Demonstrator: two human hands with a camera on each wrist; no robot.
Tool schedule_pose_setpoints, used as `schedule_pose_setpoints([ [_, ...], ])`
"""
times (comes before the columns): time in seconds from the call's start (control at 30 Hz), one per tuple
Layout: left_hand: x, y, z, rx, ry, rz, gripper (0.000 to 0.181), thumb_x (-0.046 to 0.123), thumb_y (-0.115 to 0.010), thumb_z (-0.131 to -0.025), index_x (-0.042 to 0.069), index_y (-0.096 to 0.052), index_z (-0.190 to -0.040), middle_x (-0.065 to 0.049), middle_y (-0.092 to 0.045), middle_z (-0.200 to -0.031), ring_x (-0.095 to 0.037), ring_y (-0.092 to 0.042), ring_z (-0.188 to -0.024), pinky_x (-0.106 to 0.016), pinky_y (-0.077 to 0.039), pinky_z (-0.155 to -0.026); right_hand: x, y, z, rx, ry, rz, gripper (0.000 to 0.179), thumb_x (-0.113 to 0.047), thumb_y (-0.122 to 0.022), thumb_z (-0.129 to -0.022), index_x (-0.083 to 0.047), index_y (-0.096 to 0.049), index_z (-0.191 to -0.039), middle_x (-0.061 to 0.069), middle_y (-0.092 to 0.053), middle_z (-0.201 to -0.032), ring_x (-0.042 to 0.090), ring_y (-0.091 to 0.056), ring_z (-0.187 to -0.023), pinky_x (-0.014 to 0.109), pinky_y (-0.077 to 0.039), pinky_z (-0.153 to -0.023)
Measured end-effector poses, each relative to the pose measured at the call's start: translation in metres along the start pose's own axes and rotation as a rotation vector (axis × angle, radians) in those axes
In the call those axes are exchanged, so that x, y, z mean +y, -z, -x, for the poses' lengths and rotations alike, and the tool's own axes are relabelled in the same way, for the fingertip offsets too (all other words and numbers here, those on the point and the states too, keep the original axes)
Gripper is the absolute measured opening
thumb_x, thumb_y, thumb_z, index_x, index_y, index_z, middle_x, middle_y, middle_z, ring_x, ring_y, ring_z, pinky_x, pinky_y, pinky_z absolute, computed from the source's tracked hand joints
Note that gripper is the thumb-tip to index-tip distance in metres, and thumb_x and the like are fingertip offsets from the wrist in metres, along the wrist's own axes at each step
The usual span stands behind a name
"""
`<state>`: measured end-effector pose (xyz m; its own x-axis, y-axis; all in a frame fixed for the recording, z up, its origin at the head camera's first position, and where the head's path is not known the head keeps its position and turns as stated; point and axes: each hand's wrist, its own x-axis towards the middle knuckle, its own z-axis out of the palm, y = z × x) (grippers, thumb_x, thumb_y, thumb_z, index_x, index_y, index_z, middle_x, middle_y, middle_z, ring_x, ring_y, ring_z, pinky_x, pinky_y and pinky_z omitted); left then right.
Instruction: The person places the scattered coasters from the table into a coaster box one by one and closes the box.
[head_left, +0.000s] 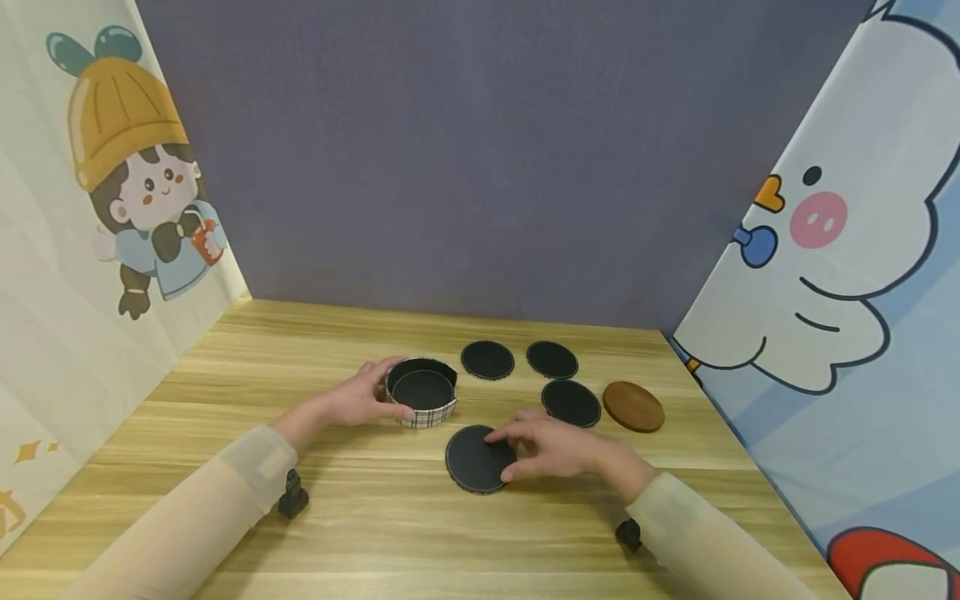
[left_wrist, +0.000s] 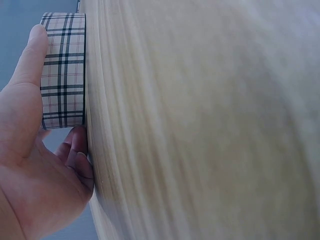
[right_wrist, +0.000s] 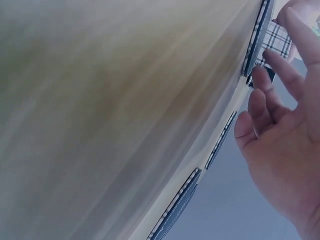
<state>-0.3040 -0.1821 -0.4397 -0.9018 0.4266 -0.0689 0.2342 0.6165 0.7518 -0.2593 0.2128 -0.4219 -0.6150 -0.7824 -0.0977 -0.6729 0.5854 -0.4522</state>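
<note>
On the bench (head_left: 360, 525), the near black disc (head_left: 471, 461) is touched at its right part by the loosely bent fingers of the right hand (head_left: 551, 446). Far left of it, the plaid holder (head_left: 432, 417) is gripped between the thumb and fingers of the left hand (head_left: 362, 400). Three more black discs (head_left: 571, 404) are spread farther off, with a brown disc (head_left: 633, 407) at their right.

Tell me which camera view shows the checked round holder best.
The head view: it shows the checked round holder from above, with its black inside and the gap in its wall. The left wrist view gives only its outer wall, side-on. The right wrist view catches just a patch of it beyond the right hand.
</note>
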Motion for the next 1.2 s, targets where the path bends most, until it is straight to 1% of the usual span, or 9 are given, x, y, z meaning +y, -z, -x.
schedule_pose_setpoints([
  [0.1,-0.001,0.000,0.000,0.003,0.000,-0.002,0.113,0.051,-0.092,-0.089,0.019,-0.025,-0.175,-0.033,-0.037,-0.154,-0.046,-0.052,-0.137,-0.073,-0.037,-0.119,-0.001,-0.003,-0.004,0.017,-0.011,0.005,0.068,-0.054,-0.083,-0.097,-0.031,-0.061,-0.157,0.002,-0.057,-0.149,0.022,-0.052,-0.132,0.043,-0.048,-0.107],
  [0.17,-0.001,0.000,0.000,0.003,0.000,-0.005,0.113,0.051,-0.092,-0.089,0.019,-0.025,-0.175,-0.032,-0.038,-0.154,-0.046,-0.052,-0.137,-0.073,-0.037,-0.119,-0.003,-0.005,-0.007,0.019,0.000,0.023,0.073,-0.054,-0.086,-0.094,-0.034,-0.059,-0.159,0.007,-0.051,-0.160,0.029,-0.048,-0.144,0.052,-0.045,-0.115],
  [0.27,-0.001,-0.001,0.000,0.004,-0.003,-0.012,0.114,0.053,-0.091,-0.089,0.019,-0.025,-0.175,-0.031,-0.039,-0.154,-0.046,-0.050,-0.138,-0.073,-0.037,-0.119,-0.005,-0.006,-0.012,0.001,0.012,0.041,0.079,-0.056,-0.088,-0.091,-0.038,-0.056,-0.161,0.011,-0.044,-0.170,0.038,-0.039,-0.156,0.063,-0.039,-0.121],
  [0.37,-0.002,-0.001,-0.001,0.006,-0.008,-0.017,0.114,0.053,-0.091,-0.089,0.018,-0.025,-0.175,-0.030,-0.040,-0.153,-0.045,-0.049,-0.138,-0.073,-0.037,-0.119,-0.009,-0.006,-0.014,-0.029,0.013,0.046,0.082,-0.058,-0.089,-0.089,-0.043,-0.054,-0.161,0.008,-0.041,-0.174,0.039,-0.035,-0.160,0.067,-0.036,-0.122],
  [0.47,-0.003,-0.001,-0.001,0.008,-0.012,-0.021,0.113,0.052,-0.092,-0.089,0.018,-0.026,-0.174,-0.030,-0.041,-0.152,-0.044,-0.051,-0.136,-0.073,-0.038,-0.118,-0.012,-0.006,-0.016,-0.055,0.010,0.047,0.080,-0.058,-0.089,-0.089,-0.046,-0.055,-0.160,0.005,-0.038,-0.177,0.038,-0.032,-0.162,0.069,-0.034,-0.123],
  [0.57,-0.004,-0.001,-0.002,0.007,-0.011,-0.019,0.113,0.052,-0.091,-0.089,0.019,-0.026,-0.174,-0.030,-0.041,-0.150,-0.043,-0.054,-0.134,-0.071,-0.040,-0.117,-0.013,-0.006,-0.017,-0.070,0.002,0.049,0.076,-0.056,-0.088,-0.089,-0.048,-0.057,-0.158,0.003,-0.036,-0.178,0.036,-0.029,-0.162,0.069,-0.032,-0.123],
  [0.8,-0.003,-0.002,-0.001,0.002,-0.005,-0.016,0.114,0.054,-0.091,-0.089,0.019,-0.025,-0.175,-0.029,-0.040,-0.151,-0.043,-0.056,-0.133,-0.071,-0.040,-0.117,-0.015,-0.008,-0.017,-0.073,-0.014,0.051,0.073,-0.052,-0.089,-0.089,-0.052,-0.058,-0.155,0.000,-0.037,-0.177,0.033,-0.030,-0.160,0.067,-0.033,-0.123],
  [0.97,-0.004,-0.002,0.000,0.005,0.003,-0.023,0.115,0.056,-0.091,-0.087,0.022,-0.025,-0.175,-0.028,-0.040,-0.151,-0.042,-0.056,-0.133,-0.071,-0.040,-0.118,-0.015,-0.008,-0.018,-0.064,-0.013,0.045,0.074,-0.050,-0.090,-0.087,-0.051,-0.059,-0.154,0.000,-0.040,-0.174,0.032,-0.032,-0.158,0.065,-0.034,-0.122],
  [1.2,-0.003,-0.002,0.000,0.003,-0.003,-0.029,0.114,0.056,-0.091,-0.088,0.020,-0.025,-0.175,-0.030,-0.040,-0.151,-0.045,-0.056,-0.135,-0.072,-0.040,-0.117,-0.013,-0.009,-0.018,-0.047,-0.017,0.035,0.076,-0.050,-0.092,-0.085,-0.048,-0.059,-0.154,0.001,-0.044,-0.168,0.029,-0.037,-0.153,0.060,-0.035,-0.121],
])
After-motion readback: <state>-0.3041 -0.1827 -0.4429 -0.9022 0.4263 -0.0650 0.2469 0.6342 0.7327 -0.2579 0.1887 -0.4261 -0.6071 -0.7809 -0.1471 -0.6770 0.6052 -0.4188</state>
